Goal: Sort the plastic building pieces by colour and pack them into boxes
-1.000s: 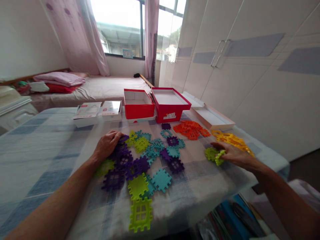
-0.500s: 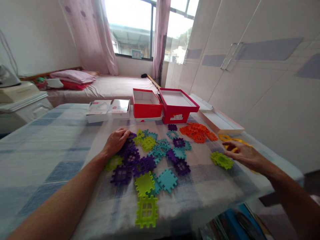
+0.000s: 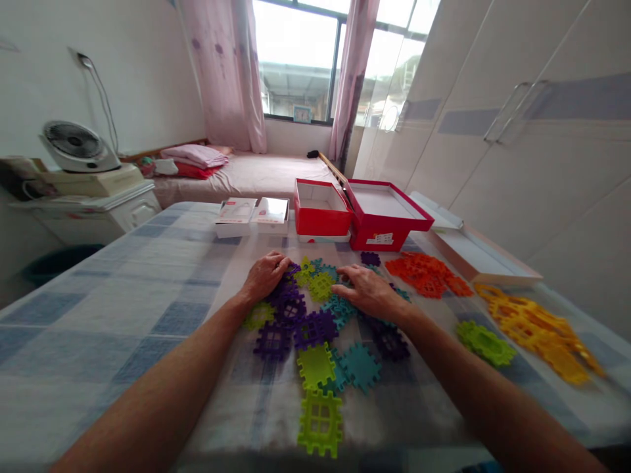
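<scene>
A mixed heap of toothed plastic building tiles lies on the checked cloth before me. It holds purple tiles [image 3: 315,328], turquoise tiles [image 3: 361,365] and lime green tiles [image 3: 316,365]. At the heap's far left edge, my left hand [image 3: 266,274] has its fingers closed on a small purple tile [image 3: 294,269]. Above the heap's right part hovers my right hand [image 3: 369,289], thumb and fingers apart, nothing visible between them; it hides some tiles underneath. A lime green windowed tile [image 3: 320,422] lies nearest me.
Orange tiles [image 3: 428,273], yellow tiles [image 3: 537,328] and a small lime green stack [image 3: 486,343] lie on the right. Along the back stand white boxes [image 3: 233,228], a red box [image 3: 323,220], a crimson box [image 3: 382,233] and a shallow open box [image 3: 507,263].
My right hand has moved left from beside the lime green stack and yellow tiles to the mixed heap. My left hand stays at the purple tile. The view has turned left.
</scene>
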`<state>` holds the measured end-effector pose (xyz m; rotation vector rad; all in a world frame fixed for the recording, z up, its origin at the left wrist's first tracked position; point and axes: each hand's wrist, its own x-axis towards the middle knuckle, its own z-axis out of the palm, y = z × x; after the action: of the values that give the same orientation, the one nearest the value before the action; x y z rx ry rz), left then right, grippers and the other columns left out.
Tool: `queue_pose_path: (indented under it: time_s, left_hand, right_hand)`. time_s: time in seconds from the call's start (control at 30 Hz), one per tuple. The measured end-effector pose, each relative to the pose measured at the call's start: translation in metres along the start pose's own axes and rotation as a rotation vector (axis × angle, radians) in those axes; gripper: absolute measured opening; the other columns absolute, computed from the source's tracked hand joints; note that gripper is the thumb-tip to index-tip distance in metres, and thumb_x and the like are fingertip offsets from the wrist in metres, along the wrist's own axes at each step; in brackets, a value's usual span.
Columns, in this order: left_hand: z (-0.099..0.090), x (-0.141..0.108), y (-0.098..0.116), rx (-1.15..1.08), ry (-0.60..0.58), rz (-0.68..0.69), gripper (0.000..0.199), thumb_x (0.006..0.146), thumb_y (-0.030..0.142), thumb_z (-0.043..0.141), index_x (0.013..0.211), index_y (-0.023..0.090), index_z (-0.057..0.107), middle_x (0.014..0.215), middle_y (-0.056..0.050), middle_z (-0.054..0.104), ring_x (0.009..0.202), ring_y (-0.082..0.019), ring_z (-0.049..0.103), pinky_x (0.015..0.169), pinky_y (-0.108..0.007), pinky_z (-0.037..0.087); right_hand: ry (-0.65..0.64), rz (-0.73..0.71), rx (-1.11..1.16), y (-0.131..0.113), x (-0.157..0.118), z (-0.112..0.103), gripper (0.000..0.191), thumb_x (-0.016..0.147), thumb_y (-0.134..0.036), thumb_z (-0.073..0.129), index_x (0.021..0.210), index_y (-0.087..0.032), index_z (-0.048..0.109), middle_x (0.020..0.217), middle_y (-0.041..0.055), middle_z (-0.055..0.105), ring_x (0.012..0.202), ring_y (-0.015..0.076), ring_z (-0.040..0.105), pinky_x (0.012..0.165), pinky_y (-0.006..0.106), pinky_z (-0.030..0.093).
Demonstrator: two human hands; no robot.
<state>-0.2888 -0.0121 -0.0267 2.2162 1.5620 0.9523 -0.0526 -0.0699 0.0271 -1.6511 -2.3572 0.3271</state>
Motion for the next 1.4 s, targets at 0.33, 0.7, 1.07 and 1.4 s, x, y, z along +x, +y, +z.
queue_pose_path:
  time_s: [0.33, 0.7, 1.07, 1.4]
  left_hand:
    - [0.003, 0.000, -0.001, 0.009, 0.022, 0.016, 0.038, 0.089, 0.033, 0.034, 0.078, 0.019, 0.067, 0.088, -0.004, 0.062, 0.079, -0.015, 0.059, 0.076, -0.025, 0.042]
    - [0.004, 0.001, -0.002, 0.012, 0.027, 0.018, 0.037, 0.089, 0.033, 0.035, 0.078, 0.020, 0.068, 0.086, -0.004, 0.062, 0.079, -0.015, 0.058, 0.076, -0.025, 0.042]
    - [0.003, -0.003, 0.002, 0.020, 0.007, 0.075, 0.034, 0.080, 0.048, 0.052, 0.095, 0.023, 0.068, 0.097, -0.003, 0.063, 0.086, -0.018, 0.060, 0.079, -0.027, 0.044]
    - [0.003, -0.002, 0.005, 0.161, 0.018, 0.004, 0.026, 0.078, 0.024, 0.051, 0.098, 0.021, 0.068, 0.099, -0.004, 0.065, 0.094, -0.019, 0.059, 0.085, -0.026, 0.044]
  right_hand:
    - [0.032, 0.035, 0.070, 0.000, 0.032, 0.011, 0.020, 0.082, -0.034, 0.045, 0.081, -0.018, 0.057, 0.077, 0.0026, 0.061, 0.072, 0.0144, 0.054, 0.062, 0.024, 0.034]
    - [-0.024, 0.024, -0.165, -0.017, 0.020, 0.024, 0.022, 0.078, -0.040, 0.052, 0.087, -0.020, 0.055, 0.094, 0.0064, 0.061, 0.087, 0.0200, 0.053, 0.068, 0.028, 0.032]
    - [0.048, 0.026, -0.225, -0.024, 0.014, 0.033, 0.035, 0.080, -0.038, 0.050, 0.108, -0.019, 0.056, 0.110, 0.0117, 0.056, 0.106, 0.0290, 0.046, 0.081, 0.039, 0.034]
    - [-0.034, 0.016, -0.157, -0.018, 0.022, 0.032, 0.033, 0.073, -0.035, 0.057, 0.099, -0.016, 0.056, 0.106, 0.0105, 0.057, 0.105, 0.0266, 0.046, 0.080, 0.035, 0.034]
